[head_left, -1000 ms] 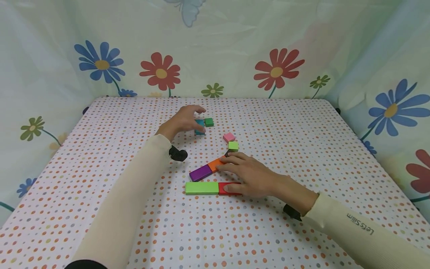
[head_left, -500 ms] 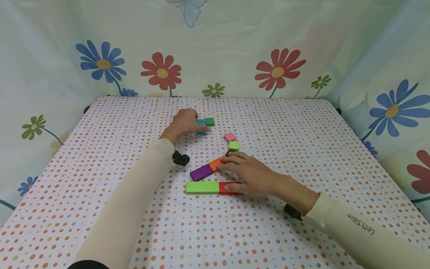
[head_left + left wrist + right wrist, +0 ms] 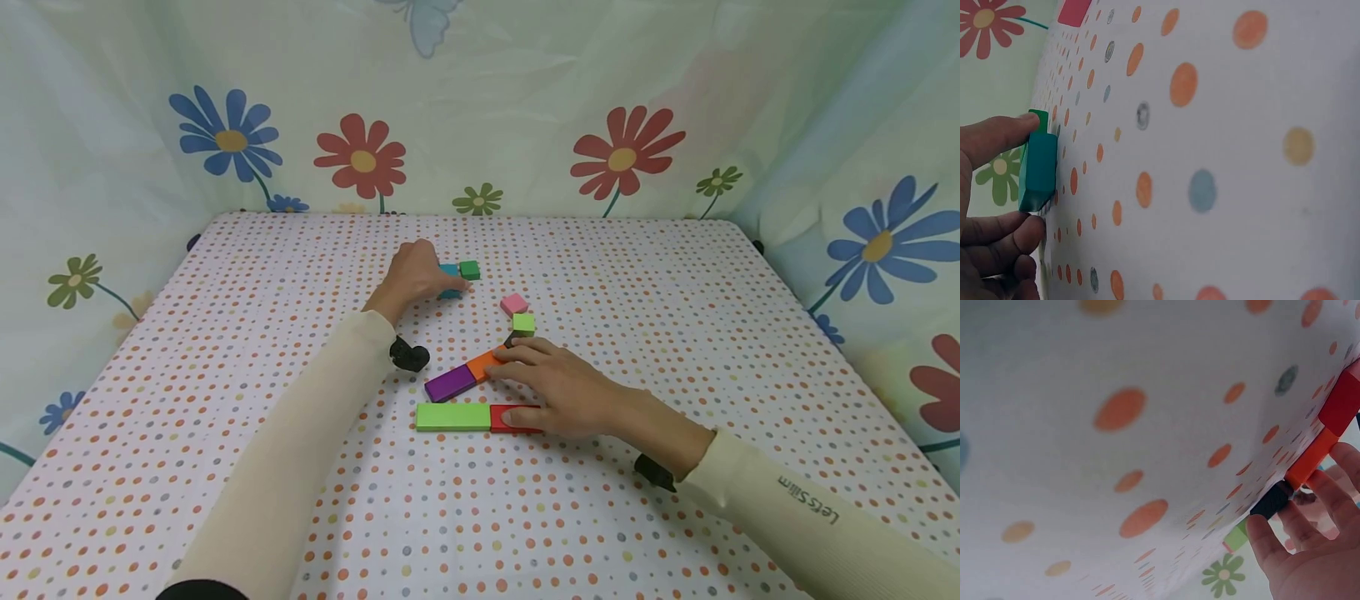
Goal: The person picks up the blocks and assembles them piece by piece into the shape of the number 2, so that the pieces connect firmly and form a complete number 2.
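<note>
At the far middle of the table, my left hand (image 3: pixel 415 273) holds a teal block (image 3: pixel 1041 165) between thumb and fingers. Its thumb lies along one end, up against a small green block (image 3: pixel 469 270), while curled fingers meet the other end. Nearer the front, my right hand (image 3: pixel 566 392) rests with relaxed fingers spread over several blocks. Those fingers touch the orange block (image 3: pixel 482 365) and the black block (image 3: pixel 1271 500), and the thumb lies on the red block (image 3: pixel 497 410), partly hidden beneath the hand.
A purple block (image 3: pixel 450 383) adjoins the orange one in a slanted row. Below it, a long light green block (image 3: pixel 453 417) abuts the red one. Beyond the black block sit a lime cube (image 3: pixel 523 324) and a pink block (image 3: pixel 513 303). A flowered curtain (image 3: pixel 525 92) surrounds the dotted table.
My left hand has shifted slightly right and nearer, its thumb and fingers closing on the teal block. The right hand stays in place.
</note>
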`<action>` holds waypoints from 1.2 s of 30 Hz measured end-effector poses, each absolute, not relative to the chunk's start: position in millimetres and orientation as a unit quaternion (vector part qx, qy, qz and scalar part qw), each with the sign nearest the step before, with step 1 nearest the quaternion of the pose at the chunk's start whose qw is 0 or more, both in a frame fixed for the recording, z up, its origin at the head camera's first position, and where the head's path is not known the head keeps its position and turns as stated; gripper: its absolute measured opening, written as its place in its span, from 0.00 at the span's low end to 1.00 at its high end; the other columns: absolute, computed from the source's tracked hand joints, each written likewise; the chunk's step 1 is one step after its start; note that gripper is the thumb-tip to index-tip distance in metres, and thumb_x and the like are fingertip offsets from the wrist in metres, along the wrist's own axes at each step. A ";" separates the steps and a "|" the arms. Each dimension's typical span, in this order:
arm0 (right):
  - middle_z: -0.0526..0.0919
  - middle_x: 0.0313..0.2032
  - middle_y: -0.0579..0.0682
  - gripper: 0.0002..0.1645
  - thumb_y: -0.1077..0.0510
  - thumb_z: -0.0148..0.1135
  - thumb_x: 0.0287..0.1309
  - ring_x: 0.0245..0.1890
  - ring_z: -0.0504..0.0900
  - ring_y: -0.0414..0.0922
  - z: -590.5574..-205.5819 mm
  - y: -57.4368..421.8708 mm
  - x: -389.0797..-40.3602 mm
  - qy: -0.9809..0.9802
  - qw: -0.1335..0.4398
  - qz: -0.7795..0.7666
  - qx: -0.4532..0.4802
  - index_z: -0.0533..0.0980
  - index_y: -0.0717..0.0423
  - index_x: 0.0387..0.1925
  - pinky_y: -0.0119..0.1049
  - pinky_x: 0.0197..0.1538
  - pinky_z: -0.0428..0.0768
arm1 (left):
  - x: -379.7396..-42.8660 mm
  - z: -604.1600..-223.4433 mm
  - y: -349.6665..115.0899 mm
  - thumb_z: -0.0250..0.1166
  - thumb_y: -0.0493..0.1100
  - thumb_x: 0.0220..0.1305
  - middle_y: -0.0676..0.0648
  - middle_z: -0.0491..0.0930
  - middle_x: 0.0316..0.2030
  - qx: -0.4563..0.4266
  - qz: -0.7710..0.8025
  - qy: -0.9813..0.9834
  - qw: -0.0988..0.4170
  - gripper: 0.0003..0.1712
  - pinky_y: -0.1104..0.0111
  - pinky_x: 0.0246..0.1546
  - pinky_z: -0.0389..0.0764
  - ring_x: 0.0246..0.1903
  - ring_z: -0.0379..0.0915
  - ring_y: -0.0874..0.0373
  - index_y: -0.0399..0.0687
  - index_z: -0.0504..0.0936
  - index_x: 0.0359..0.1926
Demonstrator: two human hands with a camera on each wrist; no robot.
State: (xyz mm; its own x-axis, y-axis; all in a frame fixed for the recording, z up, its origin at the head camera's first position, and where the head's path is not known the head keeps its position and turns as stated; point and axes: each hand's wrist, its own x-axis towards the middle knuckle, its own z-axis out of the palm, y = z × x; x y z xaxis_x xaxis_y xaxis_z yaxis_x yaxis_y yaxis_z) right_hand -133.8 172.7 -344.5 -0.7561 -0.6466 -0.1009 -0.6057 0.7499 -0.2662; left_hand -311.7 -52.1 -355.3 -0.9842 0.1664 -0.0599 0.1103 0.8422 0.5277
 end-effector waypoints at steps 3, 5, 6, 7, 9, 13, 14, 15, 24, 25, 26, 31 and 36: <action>0.67 0.73 0.50 0.36 0.42 0.66 0.64 0.75 0.58 0.55 -344.3 173.0 -134.0 0.931 0.092 -0.109 -0.337 0.71 0.45 0.71 0.61 0.72 0.62 | -310.1 -355.7 -51.4 0.76 0.63 0.51 0.43 0.75 0.37 0.056 0.289 0.954 0.054 0.33 0.61 0.36 0.77 0.36 0.72 0.50 0.40 0.77 0.38; 0.67 0.73 0.50 0.36 0.42 0.66 0.65 0.75 0.58 0.55 -344.2 173.2 -134.2 0.931 0.092 -0.108 -0.336 0.71 0.45 0.71 0.61 0.71 0.62 | -309.3 -355.6 -51.0 0.77 0.62 0.52 0.43 0.74 0.38 0.047 0.298 0.952 0.057 0.32 0.61 0.35 0.75 0.35 0.71 0.50 0.40 0.77 0.37; 0.67 0.73 0.50 0.36 0.41 0.66 0.65 0.76 0.57 0.56 -344.0 173.2 -134.2 0.931 0.093 -0.108 -0.335 0.71 0.45 0.71 0.61 0.71 0.62 | -309.0 -355.5 -50.8 0.76 0.61 0.52 0.42 0.74 0.38 0.044 0.301 0.951 0.058 0.31 0.61 0.34 0.75 0.35 0.70 0.50 0.39 0.77 0.36; 0.67 0.73 0.50 0.36 0.41 0.66 0.65 0.76 0.57 0.56 -343.9 173.2 -134.3 0.932 0.094 -0.109 -0.334 0.71 0.45 0.71 0.61 0.72 0.62 | -308.8 -355.3 -50.7 0.76 0.61 0.52 0.42 0.74 0.38 0.042 0.303 0.950 0.058 0.30 0.62 0.33 0.74 0.34 0.70 0.50 0.39 0.78 0.35; 0.67 0.73 0.50 0.36 0.41 0.65 0.65 0.76 0.58 0.56 -343.9 173.3 -134.5 0.932 0.094 -0.109 -0.333 0.71 0.45 0.71 0.61 0.72 0.62 | -308.6 -355.0 -50.3 0.76 0.59 0.52 0.42 0.74 0.38 0.038 0.305 0.950 0.059 0.27 0.62 0.32 0.73 0.33 0.69 0.50 0.40 0.78 0.33; 0.67 0.73 0.50 0.36 0.41 0.65 0.65 0.76 0.58 0.56 -344.2 173.4 -134.7 0.931 0.094 -0.110 -0.334 0.72 0.45 0.71 0.61 0.72 0.62 | -308.1 -354.3 -50.3 0.76 0.58 0.52 0.42 0.73 0.38 0.030 0.304 0.950 0.059 0.25 0.63 0.29 0.73 0.31 0.71 0.50 0.41 0.79 0.30; 0.67 0.73 0.50 0.36 0.41 0.66 0.65 0.76 0.58 0.56 -344.3 173.4 -134.7 0.931 0.093 -0.110 -0.334 0.72 0.45 0.71 0.61 0.72 0.62 | -307.9 -354.1 -50.5 0.75 0.57 0.52 0.42 0.73 0.38 0.028 0.304 0.950 0.060 0.25 0.63 0.29 0.74 0.30 0.72 0.50 0.41 0.79 0.29; 0.67 0.73 0.50 0.36 0.41 0.66 0.65 0.76 0.58 0.56 -344.5 173.2 -135.0 0.931 0.093 -0.109 -0.335 0.72 0.45 0.71 0.61 0.72 0.62 | -307.8 -354.0 -51.0 0.75 0.57 0.52 0.41 0.74 0.38 0.027 0.304 0.950 0.061 0.24 0.63 0.29 0.74 0.29 0.74 0.50 0.41 0.79 0.29; 0.67 0.73 0.50 0.35 0.41 0.66 0.64 0.75 0.57 0.56 -345.3 171.0 -135.9 0.930 0.097 -0.113 -0.335 0.72 0.45 0.70 0.62 0.71 0.62 | -307.9 -354.1 -57.3 0.74 0.56 0.55 0.41 0.72 0.41 0.017 0.304 0.950 0.076 0.23 0.64 0.30 0.74 0.32 0.74 0.50 0.40 0.79 0.30; 0.67 0.73 0.50 0.35 0.41 0.66 0.64 0.75 0.57 0.56 -345.2 171.1 -135.8 0.930 0.097 -0.114 -0.335 0.72 0.45 0.70 0.62 0.71 0.62 | -307.9 -353.9 -57.8 0.74 0.55 0.55 0.41 0.72 0.41 0.020 0.302 0.950 0.077 0.22 0.64 0.30 0.74 0.33 0.73 0.49 0.40 0.79 0.30; 0.67 0.73 0.50 0.35 0.41 0.66 0.64 0.75 0.57 0.56 -345.0 171.2 -135.6 0.931 0.097 -0.114 -0.334 0.72 0.45 0.70 0.62 0.71 0.62 | -307.7 -353.6 -58.1 0.74 0.55 0.55 0.41 0.72 0.41 0.024 0.300 0.951 0.076 0.22 0.63 0.31 0.73 0.34 0.72 0.49 0.40 0.80 0.29; 0.67 0.73 0.50 0.35 0.42 0.66 0.64 0.75 0.57 0.57 -344.1 172.6 -135.2 0.931 0.098 -0.118 -0.330 0.72 0.45 0.70 0.63 0.71 0.62 | -305.5 -352.3 -58.8 0.73 0.54 0.55 0.41 0.73 0.42 0.038 0.295 0.952 0.072 0.20 0.61 0.35 0.74 0.39 0.70 0.48 0.40 0.82 0.27; 0.68 0.73 0.51 0.35 0.42 0.66 0.64 0.75 0.57 0.57 -343.6 173.0 -135.5 0.930 0.098 -0.121 -0.333 0.72 0.46 0.70 0.63 0.71 0.62 | -303.0 -351.1 -60.9 0.74 0.54 0.56 0.43 0.74 0.42 0.040 0.296 0.952 0.071 0.19 0.59 0.38 0.75 0.41 0.69 0.49 0.41 0.83 0.27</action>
